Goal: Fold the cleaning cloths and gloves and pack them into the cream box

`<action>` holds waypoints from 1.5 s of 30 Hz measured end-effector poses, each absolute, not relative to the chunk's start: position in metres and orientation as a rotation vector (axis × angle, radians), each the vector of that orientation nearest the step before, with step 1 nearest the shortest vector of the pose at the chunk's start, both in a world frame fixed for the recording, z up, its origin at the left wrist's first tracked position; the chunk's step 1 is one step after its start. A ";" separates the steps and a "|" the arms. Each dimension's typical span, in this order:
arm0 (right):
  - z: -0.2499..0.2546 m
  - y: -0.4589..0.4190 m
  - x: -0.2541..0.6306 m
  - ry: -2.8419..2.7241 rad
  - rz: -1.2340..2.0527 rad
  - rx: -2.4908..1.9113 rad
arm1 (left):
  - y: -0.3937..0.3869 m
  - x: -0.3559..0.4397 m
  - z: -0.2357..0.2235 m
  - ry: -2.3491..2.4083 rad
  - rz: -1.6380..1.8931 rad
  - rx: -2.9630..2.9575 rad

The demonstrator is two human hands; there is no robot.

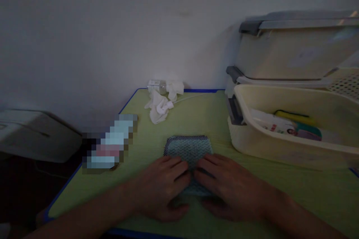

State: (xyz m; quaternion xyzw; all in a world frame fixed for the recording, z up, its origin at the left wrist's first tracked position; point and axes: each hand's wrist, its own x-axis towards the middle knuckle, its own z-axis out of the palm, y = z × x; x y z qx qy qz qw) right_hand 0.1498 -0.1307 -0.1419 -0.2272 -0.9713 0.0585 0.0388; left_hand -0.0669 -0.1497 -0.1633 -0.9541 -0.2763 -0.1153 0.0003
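A small light blue-grey textured dishcloth (187,147) with a dark checked edging lies flat on the table in front of me. Whether it is folded, I cannot tell. On its left part rest the bent fingers of my left hand (165,185), the thumb spread away below them. My right hand (227,186) mirrors this on the right part, also with its thumb apart. Both hands look open, touching the cloth from above rather than gripping it. Fingers and knuckles hide the cloth's sides.
The green table (140,201) has a blue rim. At its back lie a clear bottle (157,86), crumpled white tissue (157,114) and a white spray head (165,107). A cream bin (252,145) with packages stands right. A blurred-out phone-like object (112,142) lies left.
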 end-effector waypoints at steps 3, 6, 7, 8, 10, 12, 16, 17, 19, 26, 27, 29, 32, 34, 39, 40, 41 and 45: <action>-0.144 -0.128 0.152 -2.971 0.230 -0.703 | -0.152 -0.063 -0.164 -1.003 -0.296 -2.989; -0.145 -0.126 0.153 -2.933 0.213 -0.714 | -0.151 -0.064 -0.165 -1.109 -0.274 -2.937; -0.146 -0.126 0.153 -2.917 0.189 -0.725 | -0.150 -0.066 -0.164 -1.140 -0.264 -2.917; -0.146 -0.126 0.153 -2.900 0.167 -0.735 | -0.149 -0.067 -0.164 -1.166 -0.258 -2.899; -0.146 -0.125 0.152 -2.872 0.170 -0.760 | -0.147 -0.071 -0.164 -1.202 -0.266 -2.870; -0.146 -0.123 0.153 -2.836 0.274 -0.820 | -0.145 -0.074 -0.164 -1.232 -0.311 -2.879; -0.140 -0.116 0.157 -2.686 0.626 -0.967 | -0.137 -0.078 -0.160 -1.471 -0.519 -2.986; -0.138 -0.114 0.159 -2.641 0.690 -0.988 | -0.134 -0.079 -0.158 -1.578 -0.572 -3.010; -0.136 -0.112 0.161 -2.560 0.767 -1.037 | -0.130 -0.080 -0.153 -1.816 -0.621 -3.046; -0.141 -0.107 0.158 -2.429 0.765 -1.153 | -0.121 -0.081 -0.145 -2.154 -0.689 -3.078; -0.142 -0.105 0.156 -2.420 0.729 -1.178 | -0.121 -0.080 -0.147 -2.160 -0.730 -3.048; -0.145 -0.102 0.154 -2.401 0.667 -1.224 | -0.119 -0.080 -0.151 -2.179 -0.808 -2.970; -0.149 -0.098 0.151 -2.377 0.615 -1.297 | -0.115 -0.078 -0.157 -2.208 -0.865 -2.888; -0.151 -0.096 0.149 -2.366 0.586 -1.352 | -0.113 -0.077 -0.159 -2.240 -0.900 -2.857; -0.154 -0.092 0.145 -2.332 0.522 -1.484 | -0.108 -0.071 -0.160 -2.270 -1.057 -2.786; -0.154 -0.091 0.144 -2.328 0.508 -1.499 | -0.108 -0.069 -0.161 -2.260 -1.063 -2.764; -0.154 -0.091 0.143 -2.332 0.489 -1.510 | -0.108 -0.068 -0.161 -2.253 -1.056 -2.742; -0.151 -0.091 0.137 -2.385 0.333 -1.576 | -0.109 -0.063 -0.164 -2.251 -1.010 -2.666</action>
